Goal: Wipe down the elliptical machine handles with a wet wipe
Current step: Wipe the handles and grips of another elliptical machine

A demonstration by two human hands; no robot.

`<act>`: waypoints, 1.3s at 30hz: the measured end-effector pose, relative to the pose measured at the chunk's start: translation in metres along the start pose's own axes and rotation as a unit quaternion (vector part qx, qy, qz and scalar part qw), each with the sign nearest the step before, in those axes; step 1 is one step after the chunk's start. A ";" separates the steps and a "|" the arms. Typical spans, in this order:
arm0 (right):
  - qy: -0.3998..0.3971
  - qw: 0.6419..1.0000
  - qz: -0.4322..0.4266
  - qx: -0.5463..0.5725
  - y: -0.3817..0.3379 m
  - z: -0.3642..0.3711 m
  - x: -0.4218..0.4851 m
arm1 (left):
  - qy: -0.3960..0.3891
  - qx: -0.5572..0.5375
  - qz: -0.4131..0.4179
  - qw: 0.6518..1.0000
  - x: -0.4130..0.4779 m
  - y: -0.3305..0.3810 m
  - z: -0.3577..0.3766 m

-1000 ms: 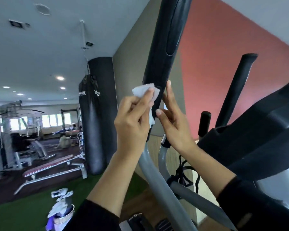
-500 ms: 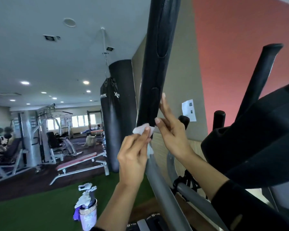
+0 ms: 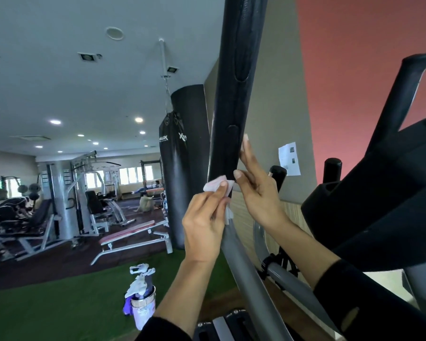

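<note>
Wipe: wet wipe [image 3: 215, 184] is pressing against the left side of the black foam handle [image 3: 234, 107], at the handle's bottom edge, just above the grey tube [image 3: 251, 279].
Left hand: left hand [image 3: 204, 227] is pinching the wet wipe between thumb and forefinger, just below the foam.
Right hand: right hand [image 3: 258, 193] is bracing the handle's right side with straight fingers, gripping nothing.
Handle axis: it is running near upright, leaning slightly right toward a top that is out of view.
Coming move: nearly all the foam is lying above the wet wipe, so a stroke is likely going upward along that axis, led by the left hand.

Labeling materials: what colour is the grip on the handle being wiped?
Black. The grip shows best in the head view.
</note>
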State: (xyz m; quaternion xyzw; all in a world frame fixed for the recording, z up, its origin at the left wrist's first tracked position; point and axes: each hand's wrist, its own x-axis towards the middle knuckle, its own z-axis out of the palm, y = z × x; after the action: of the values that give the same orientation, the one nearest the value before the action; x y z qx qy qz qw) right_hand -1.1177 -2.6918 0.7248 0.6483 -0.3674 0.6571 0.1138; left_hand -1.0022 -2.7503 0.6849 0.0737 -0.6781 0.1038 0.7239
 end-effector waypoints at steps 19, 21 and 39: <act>0.002 1.000 0.019 -0.007 -0.012 0.011 -0.007 | 0.012 -0.078 -0.126 0.989 0.007 -0.012 -0.012; 0.009 1.000 0.021 -0.015 -0.013 0.013 -0.009 | 0.035 -0.086 -0.130 0.987 0.015 -0.011 -0.013; 0.113 0.981 0.023 -0.154 -0.023 0.042 -0.020 | -0.039 -0.206 -0.119 0.971 0.029 -0.044 -0.009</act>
State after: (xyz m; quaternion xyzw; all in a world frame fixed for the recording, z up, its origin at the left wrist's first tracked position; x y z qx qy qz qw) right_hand -1.0685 -2.6951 0.7095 0.5363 -0.4638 0.6639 0.2377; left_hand -0.9804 -2.7895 0.7147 0.0072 -0.6986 -0.1277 0.7039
